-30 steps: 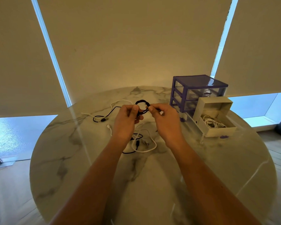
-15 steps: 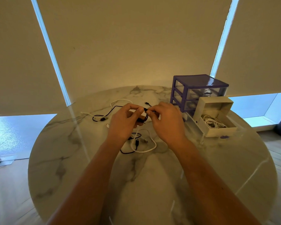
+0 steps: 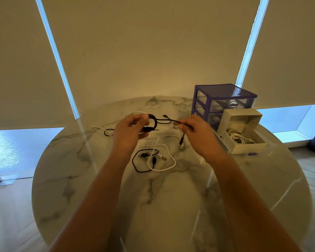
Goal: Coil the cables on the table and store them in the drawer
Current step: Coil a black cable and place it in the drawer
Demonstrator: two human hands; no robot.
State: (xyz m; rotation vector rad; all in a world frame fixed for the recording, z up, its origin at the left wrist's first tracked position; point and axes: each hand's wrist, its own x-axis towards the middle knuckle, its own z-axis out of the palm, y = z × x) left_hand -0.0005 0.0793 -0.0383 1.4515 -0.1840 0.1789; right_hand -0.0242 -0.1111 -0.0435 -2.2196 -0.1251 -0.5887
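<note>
My left hand (image 3: 130, 132) grips the looped end of a black cable (image 3: 164, 121) above the round marble table (image 3: 171, 206). An audio plug sticks out to the right of that hand. My right hand (image 3: 195, 131) pinches the same cable further along, and its USB end (image 3: 181, 143) dangles below. On the table under my hands lie a loose white cable (image 3: 164, 160) and a thin black cable (image 3: 137, 163). More white and black cable (image 3: 105, 130) lies behind my left hand. The white pulled-out drawer (image 3: 244, 148) holds white cables.
A purple-framed unit of clear drawers (image 3: 224, 100) stands at the table's back right, just behind the white drawer. A purple drawer handle (image 3: 252, 154) shows at the drawer's front. Roller blinds hang behind the table, and wooden floor shows on both sides.
My hands have drawn apart, left to the left and right to the right. The small black coil between them has opened into a stretched strand with its USB end hanging free.
</note>
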